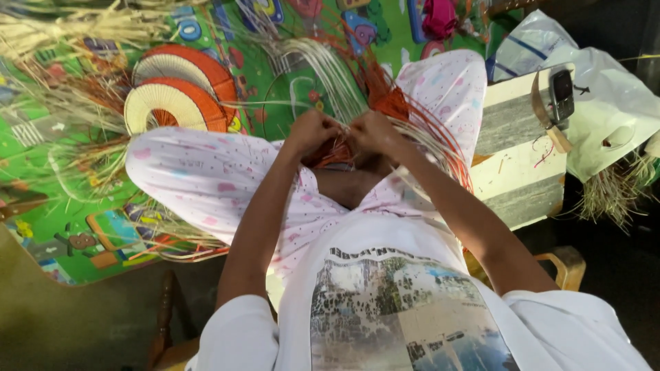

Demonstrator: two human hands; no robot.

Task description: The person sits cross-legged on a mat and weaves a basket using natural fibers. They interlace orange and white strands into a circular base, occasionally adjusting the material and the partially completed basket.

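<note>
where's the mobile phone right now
In the head view, the dark mobile phone lies at the upper right on the white and grey box, beside a white plastic bag, right of the person's hands.

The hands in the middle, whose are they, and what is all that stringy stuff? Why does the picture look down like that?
The picture comes from a small camera worn on a person's head, so you look down just as they do. You see their white shirt and both arms reaching out.

The left hand and the right hand are close together over the lap, both pinching thin strips, some pale and some orange. The strips fan out from the hands like long grass.

On the bright green play mat lie two round woven fans, cream in the middle with orange edges, and more loose straw.

To the right stands a white and grey box. A small phone lies on it, next to a plastic bag.
</note>
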